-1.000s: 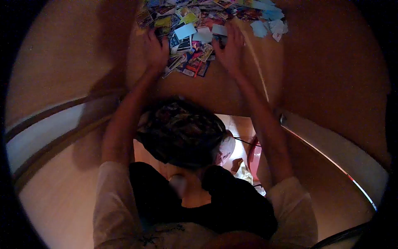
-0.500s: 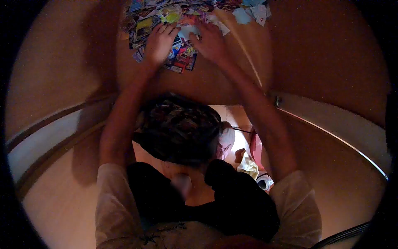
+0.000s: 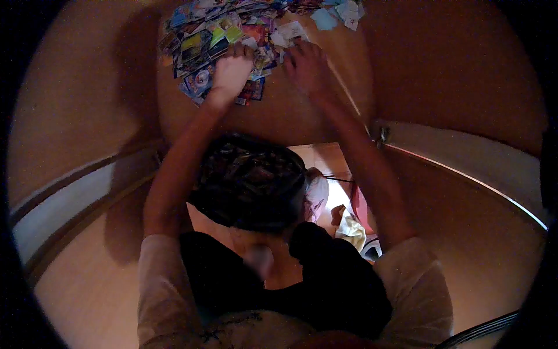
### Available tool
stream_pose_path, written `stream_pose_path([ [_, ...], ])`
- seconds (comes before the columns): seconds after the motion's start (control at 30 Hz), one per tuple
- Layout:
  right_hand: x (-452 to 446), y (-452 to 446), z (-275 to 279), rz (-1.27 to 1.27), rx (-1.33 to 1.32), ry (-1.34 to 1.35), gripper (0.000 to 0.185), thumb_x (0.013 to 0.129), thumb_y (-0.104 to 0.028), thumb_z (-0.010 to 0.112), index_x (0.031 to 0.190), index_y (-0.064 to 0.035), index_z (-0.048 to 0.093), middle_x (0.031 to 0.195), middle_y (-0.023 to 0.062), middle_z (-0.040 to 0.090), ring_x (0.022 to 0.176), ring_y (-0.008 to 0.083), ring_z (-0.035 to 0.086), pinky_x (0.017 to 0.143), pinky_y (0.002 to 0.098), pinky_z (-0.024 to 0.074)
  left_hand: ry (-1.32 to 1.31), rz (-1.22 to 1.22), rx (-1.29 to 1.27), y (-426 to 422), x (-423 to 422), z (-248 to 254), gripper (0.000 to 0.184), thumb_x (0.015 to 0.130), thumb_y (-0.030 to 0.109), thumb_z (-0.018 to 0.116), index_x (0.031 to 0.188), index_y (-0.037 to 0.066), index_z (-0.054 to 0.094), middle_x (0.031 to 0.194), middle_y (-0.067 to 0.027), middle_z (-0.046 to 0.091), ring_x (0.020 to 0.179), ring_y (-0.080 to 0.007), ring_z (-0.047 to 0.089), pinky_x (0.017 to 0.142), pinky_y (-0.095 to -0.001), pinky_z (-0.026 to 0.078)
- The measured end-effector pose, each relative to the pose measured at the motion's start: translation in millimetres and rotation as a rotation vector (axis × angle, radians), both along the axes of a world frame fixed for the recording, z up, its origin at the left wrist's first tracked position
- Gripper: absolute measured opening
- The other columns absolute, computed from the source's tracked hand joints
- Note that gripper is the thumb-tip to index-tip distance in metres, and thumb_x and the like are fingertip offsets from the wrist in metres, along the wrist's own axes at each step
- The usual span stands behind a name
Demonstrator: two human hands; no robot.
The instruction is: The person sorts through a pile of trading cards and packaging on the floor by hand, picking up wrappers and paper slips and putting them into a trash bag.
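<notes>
A messy pile of trading cards (image 3: 200, 43) is spread over the far part of a wooden tabletop (image 3: 279, 119). My left hand (image 3: 232, 72) is on the near part of the pile, its fingers bent down among the cards and their tips hidden. Whatever they grip there cannot be made out. At the pile's right edge, my right hand (image 3: 307, 67) has its fingers apart, close to a pale card (image 3: 292, 30). I see nothing held in it. A blue-edged card (image 3: 201, 79) lies just left of my left hand.
Light blue paper slips (image 3: 324, 19) lie at the far right of the pile. Below the tabletop edge, a black bag (image 3: 250, 180) filled with dark, shiny items stands before my legs. A yellowish cloth (image 3: 350, 231) and a red object (image 3: 361, 209) are on the floor at right.
My right hand has moved right and nearer to me, off the middle of the cards. My left hand has shifted slightly right and nearer, its fingers now more bent.
</notes>
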State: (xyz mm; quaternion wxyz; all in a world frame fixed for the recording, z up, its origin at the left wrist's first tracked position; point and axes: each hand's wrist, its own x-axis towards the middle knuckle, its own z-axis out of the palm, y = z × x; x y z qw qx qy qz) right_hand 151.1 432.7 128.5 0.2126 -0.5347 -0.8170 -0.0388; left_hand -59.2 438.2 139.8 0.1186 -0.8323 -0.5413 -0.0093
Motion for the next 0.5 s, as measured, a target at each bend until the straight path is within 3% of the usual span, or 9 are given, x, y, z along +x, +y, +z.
stream_pose_path([
  [0.07,4.7,-3.4,1.6,-0.034,-0.021,0.004,0.033,0.084,-0.027,0.057,0.112,-0.0104,0.062,0.127,0.0116,0.051,0.119,0.0299,0.044,0.099,0.0464,0.0345,-0.01,-0.096,0.271,-0.4,-5.2,-7.7,0.028,0.079,0.008,0.052,0.106,0.005,0.058,0.099,-0.0129,0.062,0.09,-0.0257,0.064,0.062,-0.0325,0.055],
  [0.17,9.8,-15.6,2.1,0.01,0.037,0.039,0.033,0.083,-0.028,0.058,0.111,-0.0106,0.063,0.126,0.0116,0.052,0.119,0.0299,0.044,0.098,0.0473,0.0351,-0.03,-0.073,0.075,-4.4,-2.2,3.9,0.024,0.076,0.009,0.057,0.099,0.001,0.058,0.097,-0.0149,0.064,0.092,-0.0248,0.064,0.063,-0.0332,0.056],
  [0.27,22.8,-28.8,10.5,0.068,0.002,0.02,0.036,0.083,-0.029,0.059,0.113,-0.0102,0.061,0.125,0.0133,0.053,0.115,0.0324,0.047,0.098,0.0488,0.0349,-0.084,-0.072,0.116,-10.1,2.0,25.7,0.025,0.074,0.008,0.059,0.098,0.002,0.059,0.094,-0.0147,0.065,0.09,-0.0257,0.064,0.064,-0.0354,0.056],
  [0.3,30.2,-27.6,15.8,-0.07,-0.005,0.064,0.038,0.083,-0.03,0.059,0.116,-0.0097,0.06,0.125,0.0146,0.053,0.113,0.0341,0.049,0.096,0.0493,0.0371,-0.083,-0.074,0.116,-8.7,4.1,33.0,0.025,0.074,0.008,0.059,0.098,0.002,0.059,0.094,-0.0147,0.065,0.09,-0.0257,0.064,0.064,-0.0354,0.056],
  [0.4,60.6,-7.1,18.3,-0.311,0.067,0.06,0.043,0.083,-0.032,0.06,0.119,-0.0086,0.057,0.125,0.0165,0.053,0.109,0.0373,0.052,0.092,0.0494,0.0418,-0.273,-0.187,0.293,-8.9,23.6,46.5,0.025,0.075,0.01,0.06,0.1,0.004,0.059,0.089,-0.0138,0.065,0.085,-0.0301,0.065,0.067,-0.0408,0.055],
  [0.47,72.6,13.4,17.7,-0.41,0.142,0.013,0.045,0.083,-0.034,0.06,0.12,-0.008,0.056,0.125,0.0171,0.053,0.106,0.0389,0.054,0.089,0.049,0.0443,-0.673,0.048,-0.003,-16.2,54.7,47.5,0.021,0.079,0.012,0.06,0.099,0.005,0.059,0.087,-0.0146,0.066,0.079,-0.0357,0.064,0.07,-0.0451,0.053],
  [0.5,77.1,22.3,19.9,-0.305,0.159,0.119,0.046,0.084,-0.035,0.06,0.12,-0.0072,0.056,0.123,0.018,0.054,0.106,0.0389,0.055,0.087,0.0482,0.0459,-0.671,0.048,-0.004,-15.6,66.1,39.6,0.021,0.079,0.012,0.06,0.099,0.005,0.059,0.087,-0.0146,0.066,0.079,-0.0357,0.064,0.07,-0.0451,0.053],
])
